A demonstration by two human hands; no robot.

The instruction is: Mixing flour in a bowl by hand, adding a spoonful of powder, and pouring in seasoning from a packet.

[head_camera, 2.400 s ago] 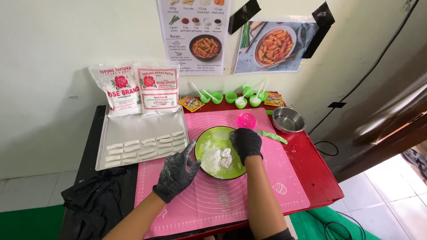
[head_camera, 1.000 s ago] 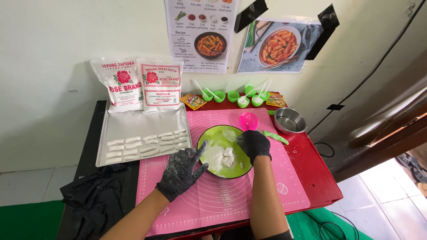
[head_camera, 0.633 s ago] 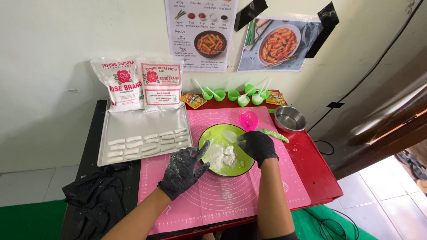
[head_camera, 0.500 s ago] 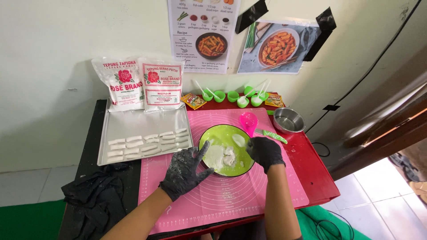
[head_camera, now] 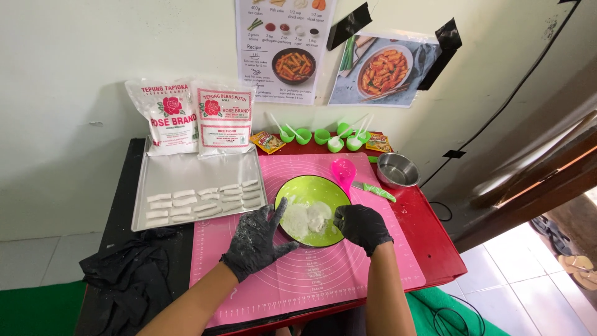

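A green plate [head_camera: 311, 186] sits on a pink silicone mat [head_camera: 311, 274] and holds a white dough lump [head_camera: 309, 218] in loose flour. My left hand [head_camera: 256, 242], in a flour-dusted black glove, has its fingers spread and rests against the plate's left rim. My right hand [head_camera: 362, 227], also in a black glove, is curled over the plate's lower right rim, with the thumb on the plate beside the dough.
Left of the mat, a metal tray [head_camera: 186, 174] carries rows of white dough sticks [head_camera: 205, 202], with two flour bags [head_camera: 193, 115] leaning behind it. A pink scoop [head_camera: 342, 169], green-handled knife [head_camera: 373, 190], steel bowl [head_camera: 397, 169] and small green cups [head_camera: 323, 137] lie beyond the plate. A black cloth [head_camera: 124, 274] sits at the left.
My right hand came off the dough in the plate's middle and slid down to the plate's lower right rim. My left hand stayed spread at the left rim.
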